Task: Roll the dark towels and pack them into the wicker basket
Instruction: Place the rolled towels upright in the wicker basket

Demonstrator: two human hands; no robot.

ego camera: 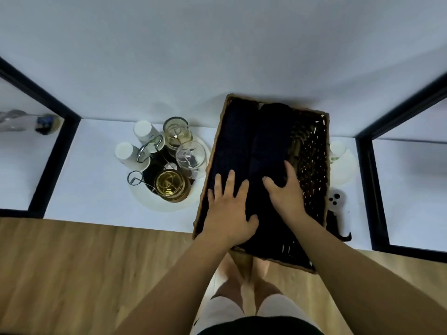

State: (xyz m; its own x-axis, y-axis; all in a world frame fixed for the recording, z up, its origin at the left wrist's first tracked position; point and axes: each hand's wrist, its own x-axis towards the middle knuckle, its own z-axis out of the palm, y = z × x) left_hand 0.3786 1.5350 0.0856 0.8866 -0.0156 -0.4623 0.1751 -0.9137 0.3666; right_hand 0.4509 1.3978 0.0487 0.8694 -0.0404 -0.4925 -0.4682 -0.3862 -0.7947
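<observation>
Left hand [229, 209] lays its fingers spread and flat on the left dark towel [232, 136]. Just right of them, right hand [286, 192] presses parted fingers onto the right dark towel [271, 136] inside the wicker basket [313, 163].

Two rolled towels [251, 146] lie side by side in the basket [325, 141].

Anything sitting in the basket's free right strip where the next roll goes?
Nothing visible: the wicker basket floor right of the two dark towels is bare; left hand and right hand lie on the towels.
</observation>
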